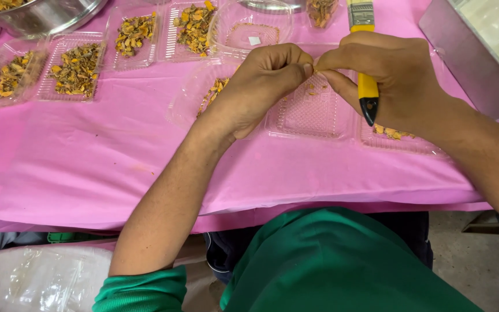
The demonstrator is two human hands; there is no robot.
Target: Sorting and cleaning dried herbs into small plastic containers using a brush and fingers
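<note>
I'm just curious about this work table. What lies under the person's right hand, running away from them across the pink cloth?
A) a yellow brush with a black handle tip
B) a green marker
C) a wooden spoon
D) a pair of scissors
A: a yellow brush with a black end passes beneath the right hand, over clear plastic trays on the pink tablecloth.

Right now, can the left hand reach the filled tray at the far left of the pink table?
Probably yes: the left hand would cross only bare pink table to the filled tray.
</note>
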